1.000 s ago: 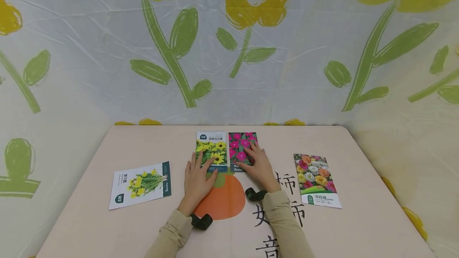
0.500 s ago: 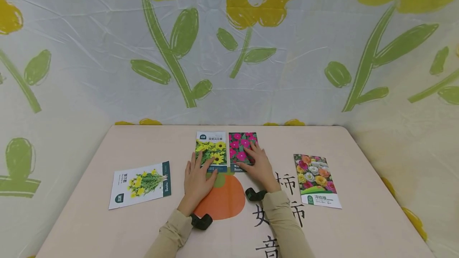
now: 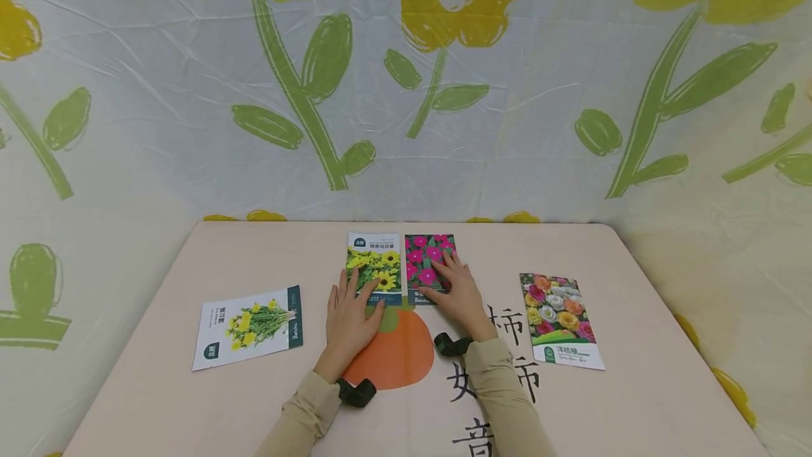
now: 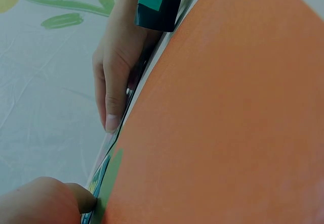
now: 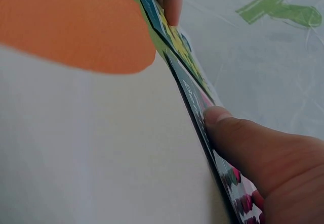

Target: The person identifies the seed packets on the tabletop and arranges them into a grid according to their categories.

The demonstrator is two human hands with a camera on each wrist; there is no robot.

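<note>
Item: two tan sleeves, left (image 3: 301, 411) and right (image 3: 510, 400), entered from the near edge of the bench (image 3: 254, 252), which was covered in pale pink. Item: black characters (image 3: 527, 378), printed on that cover, partly hidden by the right sleeve. Item: two black devices, one at the left wrist (image 3: 357, 392), one at the right (image 3: 452, 344). Item: an orange persimmon print (image 3: 400, 355), between the forearms. Item: a packet of mixed roselike blooms (image 3: 561, 319), lying flat at right, slightly turned, its white end near. Item: a white packet with a yellow-flowered bunch (image 3: 250, 330), lying sideways at left, its dark green band toward the right. Item: the left hand (image 3: 350, 323), fingers spread, resting on the near part of a yellow-flower packet (image 3: 385, 259), its thumb at the dark near band. Item: the right hand (image 3: 458, 295), fingers spread, resting on the right side of a pink-flower packet (image 3: 419, 259), its thumb touching the near band. These last two packets lay flat side by side near the far edge, just apart. Item: a pale hanging cloth (image 3: 507, 161), beyond the bench, bearing large yellow flowers with green stems.
</note>
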